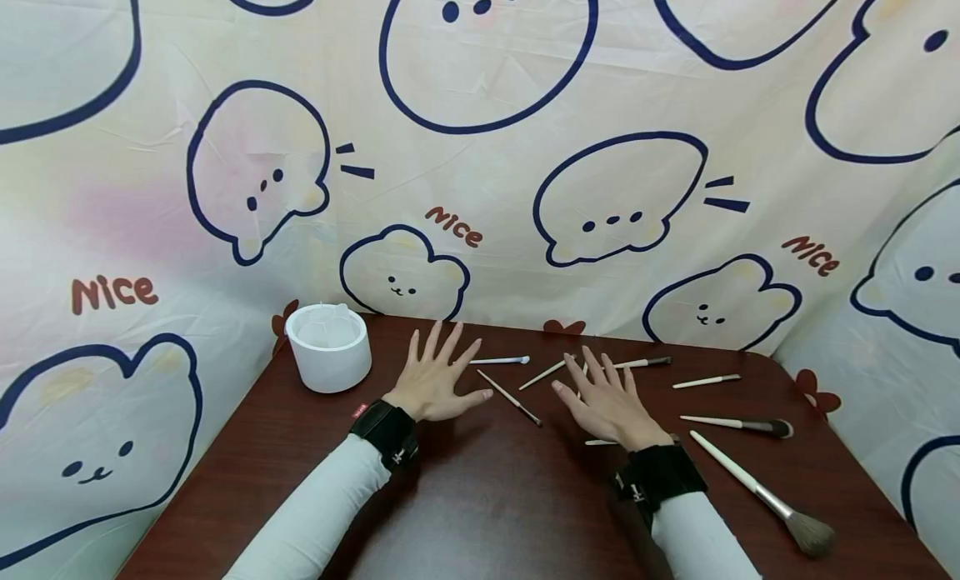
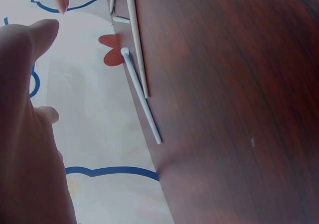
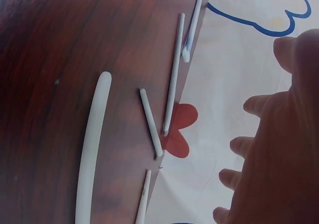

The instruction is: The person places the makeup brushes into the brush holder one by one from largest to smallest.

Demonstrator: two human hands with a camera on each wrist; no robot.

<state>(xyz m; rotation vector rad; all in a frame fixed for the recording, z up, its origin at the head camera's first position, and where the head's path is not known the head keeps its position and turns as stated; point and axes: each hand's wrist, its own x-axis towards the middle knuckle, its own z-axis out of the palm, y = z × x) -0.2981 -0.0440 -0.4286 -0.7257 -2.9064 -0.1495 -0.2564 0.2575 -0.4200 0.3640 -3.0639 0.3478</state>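
Note:
My left hand (image 1: pixel 435 384) has its fingers spread, palm toward the dark wooden table, and holds nothing. Nearest to it lie a pale makeup brush with a bluish tip (image 1: pixel 517 360) and a thin brush (image 1: pixel 510 398). My right hand (image 1: pixel 611 405) is likewise spread and holds nothing. It partly covers several makeup brushes, among them a dark-tipped one (image 1: pixel 652 362) and a white handle (image 1: pixel 600 442) below the palm. Both hands seem to be above the table; contact cannot be made out. In the right wrist view, a thick white handle (image 3: pixel 94 144) lies in front.
A round white container (image 1: pixel 330 367) with something translucent inside stands at the back left. To the right lie a short brush (image 1: pixel 707 382), a dark-bristled brush (image 1: pixel 738 423) and a large fluffy brush (image 1: pixel 765 492). A patterned cloth (image 1: pixel 495 180) hangs behind the table (image 1: pixel 495 513).

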